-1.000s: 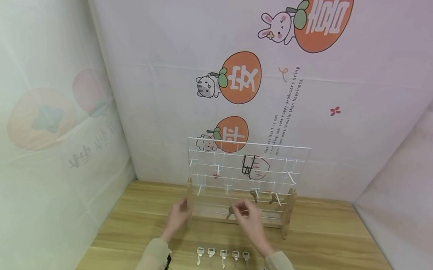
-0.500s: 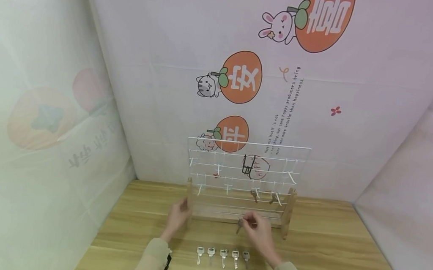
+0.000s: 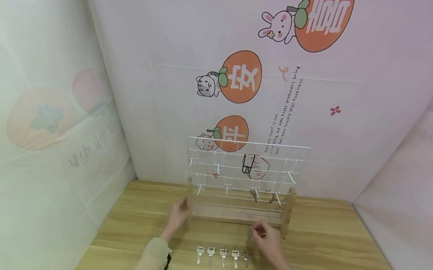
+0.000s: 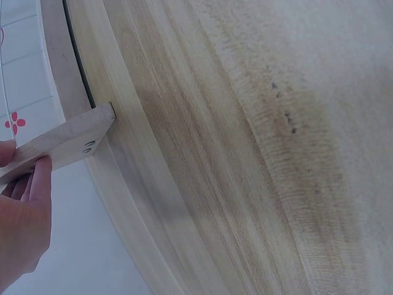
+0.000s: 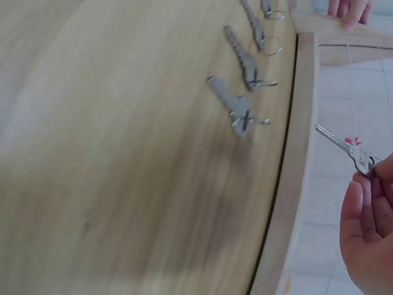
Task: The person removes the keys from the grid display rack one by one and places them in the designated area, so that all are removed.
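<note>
My left hand grips the left wooden upright of a white wire grid rack, thumb on one side and fingers on the other. Between thumb and fingertips my right hand pinches a silver key by its head, the blade sticking out free. That hand is just in front of the rack's lower right part, above the table. Several loose silver keys with small rings lie in a row nearer the person. Two more keys, one left and one right, hang low on the rack.
White hooks stick out from the grid at several heights. A black wire piece appears near its middle. The right wooden upright stands beside the right hand. Printed white cloth surrounds the wooden table.
My right hand has moved right and toward the person, away from the rack's middle, with the key still pinched. The left hand has stayed on the upright.
</note>
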Motion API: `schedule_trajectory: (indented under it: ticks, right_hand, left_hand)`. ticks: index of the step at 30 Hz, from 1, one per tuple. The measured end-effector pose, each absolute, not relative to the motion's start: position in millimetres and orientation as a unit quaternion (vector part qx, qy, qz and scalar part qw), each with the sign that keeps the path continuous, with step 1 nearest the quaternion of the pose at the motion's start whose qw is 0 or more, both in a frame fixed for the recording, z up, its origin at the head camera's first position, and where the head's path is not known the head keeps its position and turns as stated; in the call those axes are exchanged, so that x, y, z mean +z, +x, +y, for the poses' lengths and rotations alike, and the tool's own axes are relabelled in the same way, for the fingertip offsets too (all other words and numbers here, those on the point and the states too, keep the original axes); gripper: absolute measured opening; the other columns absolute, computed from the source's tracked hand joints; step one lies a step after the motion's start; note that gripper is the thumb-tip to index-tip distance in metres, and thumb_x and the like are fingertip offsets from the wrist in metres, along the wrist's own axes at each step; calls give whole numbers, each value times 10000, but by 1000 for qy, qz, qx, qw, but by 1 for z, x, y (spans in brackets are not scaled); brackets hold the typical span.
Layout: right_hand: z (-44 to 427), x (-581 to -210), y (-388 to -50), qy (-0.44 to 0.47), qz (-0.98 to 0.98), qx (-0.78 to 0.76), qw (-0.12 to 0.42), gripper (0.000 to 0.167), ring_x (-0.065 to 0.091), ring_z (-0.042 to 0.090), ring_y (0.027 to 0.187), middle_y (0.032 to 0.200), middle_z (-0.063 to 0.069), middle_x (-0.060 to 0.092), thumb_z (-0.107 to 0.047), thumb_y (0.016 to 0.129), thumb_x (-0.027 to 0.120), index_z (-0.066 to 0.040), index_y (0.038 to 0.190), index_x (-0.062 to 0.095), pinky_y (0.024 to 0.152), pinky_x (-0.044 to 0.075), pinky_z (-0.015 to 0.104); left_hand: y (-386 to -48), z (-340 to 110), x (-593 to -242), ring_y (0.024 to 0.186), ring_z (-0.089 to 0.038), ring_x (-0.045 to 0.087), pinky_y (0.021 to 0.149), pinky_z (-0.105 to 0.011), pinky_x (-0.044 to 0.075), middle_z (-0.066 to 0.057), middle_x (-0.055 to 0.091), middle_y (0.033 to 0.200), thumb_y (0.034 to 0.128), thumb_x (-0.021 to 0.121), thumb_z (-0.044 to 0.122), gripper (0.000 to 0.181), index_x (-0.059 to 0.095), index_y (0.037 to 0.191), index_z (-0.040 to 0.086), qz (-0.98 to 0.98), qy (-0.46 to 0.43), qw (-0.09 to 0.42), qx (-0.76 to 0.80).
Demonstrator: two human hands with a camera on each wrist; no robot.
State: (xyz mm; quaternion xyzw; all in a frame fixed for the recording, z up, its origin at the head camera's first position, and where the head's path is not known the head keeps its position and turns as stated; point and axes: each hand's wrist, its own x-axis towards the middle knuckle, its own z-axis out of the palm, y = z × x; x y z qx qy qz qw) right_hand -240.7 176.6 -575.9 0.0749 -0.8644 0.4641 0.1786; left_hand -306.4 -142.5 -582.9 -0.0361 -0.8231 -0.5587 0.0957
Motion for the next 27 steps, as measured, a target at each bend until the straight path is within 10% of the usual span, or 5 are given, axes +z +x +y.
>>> schedule_trajectory:
  ticks: [27]
  right_hand:
    - [213,-603,-230,130,-901,412,44,98,503,-36,682,777,11,662,10,812,705,-53,859,646,574,470,137]
  left_hand:
    - [-306,-143,-585,1233,-455,592,1054,-528,516,-312,592,1326,926,640,40,471,509,1353,-111,-817,-41,92,-569]
